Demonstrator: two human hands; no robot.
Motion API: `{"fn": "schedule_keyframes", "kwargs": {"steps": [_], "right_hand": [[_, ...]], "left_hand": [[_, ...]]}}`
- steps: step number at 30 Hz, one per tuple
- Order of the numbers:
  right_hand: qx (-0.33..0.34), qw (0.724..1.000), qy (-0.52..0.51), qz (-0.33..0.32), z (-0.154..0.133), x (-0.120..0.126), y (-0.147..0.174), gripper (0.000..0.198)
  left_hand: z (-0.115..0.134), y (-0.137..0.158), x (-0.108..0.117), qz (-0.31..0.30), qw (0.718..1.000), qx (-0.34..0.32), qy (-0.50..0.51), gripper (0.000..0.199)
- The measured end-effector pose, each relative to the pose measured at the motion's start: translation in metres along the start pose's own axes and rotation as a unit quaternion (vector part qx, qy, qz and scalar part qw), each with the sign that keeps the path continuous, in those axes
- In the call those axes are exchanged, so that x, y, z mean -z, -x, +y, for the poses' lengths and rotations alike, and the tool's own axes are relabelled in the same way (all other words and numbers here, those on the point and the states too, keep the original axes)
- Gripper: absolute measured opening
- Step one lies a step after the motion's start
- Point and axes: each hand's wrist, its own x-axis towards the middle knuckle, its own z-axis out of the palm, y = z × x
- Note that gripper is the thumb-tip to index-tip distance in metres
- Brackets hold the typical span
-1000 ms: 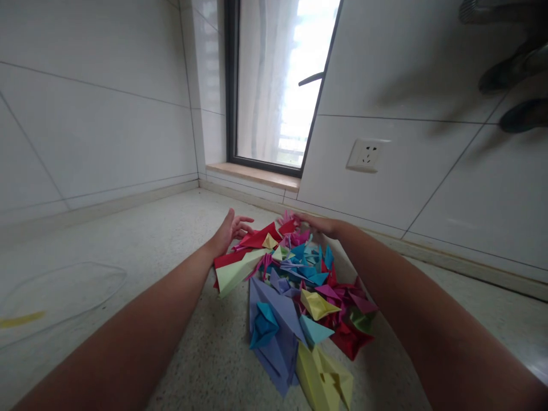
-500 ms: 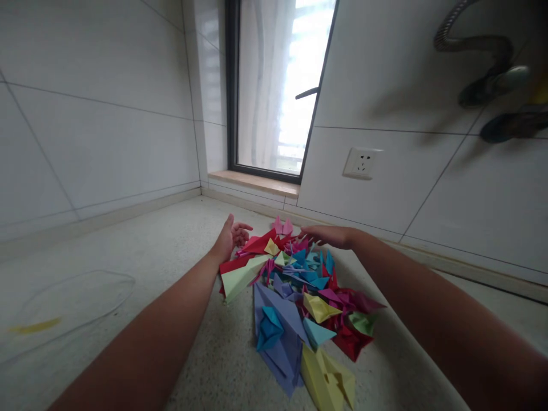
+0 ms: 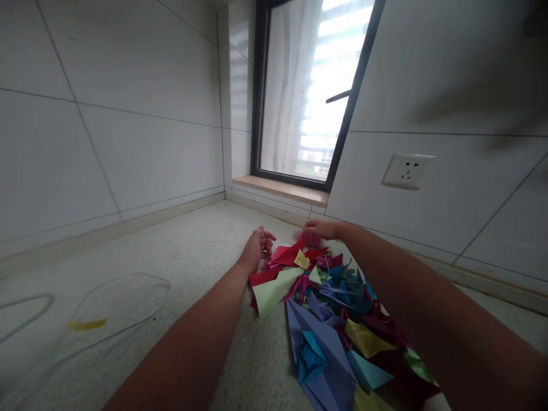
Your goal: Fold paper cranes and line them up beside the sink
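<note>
A heap of folded coloured paper pieces (image 3: 334, 319) lies on the speckled floor between my forearms. At its far end my right hand (image 3: 322, 229) has its fingers closed over a pink folded paper (image 3: 311, 238), which is slightly blurred and partly covered by them. My left hand (image 3: 258, 246) stands on its edge at the heap's left side, its fingers loosely curled and apart, with nothing visible in them. Nearest to it are a red paper piece (image 3: 287, 253) and a pale green one (image 3: 274, 292). A large lavender piece (image 3: 323, 357) with a small blue one (image 3: 311, 355) lies closer to me.
White tiled walls meet in a corner behind the heap. A dark-framed window (image 3: 310, 91) with a low sill (image 3: 282, 189) stands there, and a wall socket (image 3: 408, 171) is to its right. On the floor at left lies a thin pale cord (image 3: 124, 333) by a yellow strip (image 3: 88, 325).
My right hand has moved from beside the pink paper onto it and closed. My left hand's fingers have curled a little more. The view has turned left.
</note>
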Motion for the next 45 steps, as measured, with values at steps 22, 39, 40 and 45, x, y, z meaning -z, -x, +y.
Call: {"fn": "schedule_keyframes", "kwargs": {"steps": [22, 39, 40, 45], "right_hand": [[0.058, 0.949, -0.103, 0.291, -0.040, -0.003, 0.151, 0.020], [-0.042, 0.955, -0.031, 0.292, -0.019, -0.144, 0.415, 0.017], [-0.047, 0.950, -0.037, 0.306, -0.015, -0.141, 0.413, 0.021], [-0.041, 0.945, -0.036, 0.323, 0.003, -0.138, 0.418, 0.042]], "left_hand": [[-0.010, -0.004, 0.004, 0.002, 0.999, -0.031, -0.030, 0.044], [-0.003, 0.001, 0.004, 0.042, 0.998, -0.008, -0.047, 0.034], [-0.002, 0.002, 0.003, 0.044, 0.998, -0.011, -0.047, 0.033], [0.002, 0.009, -0.002, 0.061, 0.997, -0.022, -0.049, 0.032]]}}
